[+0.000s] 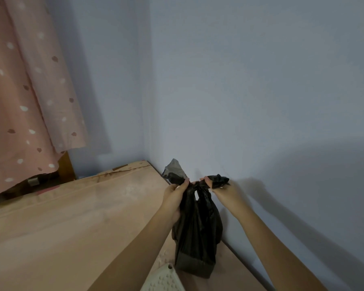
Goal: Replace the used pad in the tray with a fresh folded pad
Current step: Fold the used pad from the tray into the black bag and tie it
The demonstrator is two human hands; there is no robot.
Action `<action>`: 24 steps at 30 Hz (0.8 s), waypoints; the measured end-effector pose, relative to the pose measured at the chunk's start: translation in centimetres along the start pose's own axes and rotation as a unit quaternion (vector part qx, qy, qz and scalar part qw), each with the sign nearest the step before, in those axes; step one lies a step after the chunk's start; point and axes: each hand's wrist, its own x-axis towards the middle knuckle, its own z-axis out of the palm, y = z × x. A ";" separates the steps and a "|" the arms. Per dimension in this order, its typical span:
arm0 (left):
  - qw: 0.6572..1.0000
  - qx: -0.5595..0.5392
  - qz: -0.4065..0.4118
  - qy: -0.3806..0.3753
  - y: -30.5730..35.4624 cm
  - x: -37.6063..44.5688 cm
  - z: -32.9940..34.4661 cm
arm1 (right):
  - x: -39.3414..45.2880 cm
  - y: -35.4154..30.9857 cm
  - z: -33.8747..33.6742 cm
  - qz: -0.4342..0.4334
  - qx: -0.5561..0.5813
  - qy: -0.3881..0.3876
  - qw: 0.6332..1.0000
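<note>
Both grips pinch bag handles: left hand (175, 198), right hand (223, 191) knotting black bag (197, 234); disposal seemingly underway; fresh pad unseen.

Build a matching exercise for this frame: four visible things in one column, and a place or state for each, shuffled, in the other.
Things:
1. black plastic bag
2. left hand
3. pink spotted curtain
4. white perforated tray

Places or states:
A. hangs at the upper left
B. only a corner shows at the bottom edge
C. stands on the floor beside the wall, handles pulled apart at the top
D. pinches the bag's left handle

Pairs: 1-C, 2-D, 3-A, 4-B
</note>
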 end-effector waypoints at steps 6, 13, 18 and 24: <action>0.998 -0.059 0.009 0.008 -0.2 0.1 -1.2 | -0.4 1.7 -0.1 0.029 0.009 0.041 0.999; 0.993 -0.090 0.013 0.077 -0.5 0.5 -4.0 | 0.3 5.6 -0.3 0.094 0.116 0.057 0.987; 0.991 -0.075 0.008 0.115 -0.9 1.2 -5.9 | 0.0 7.4 -0.7 0.116 0.166 0.078 0.976; 0.985 -0.056 0.004 0.162 -1.6 1.9 -8.7 | -0.7 10.8 -2.4 0.173 0.202 0.105 0.958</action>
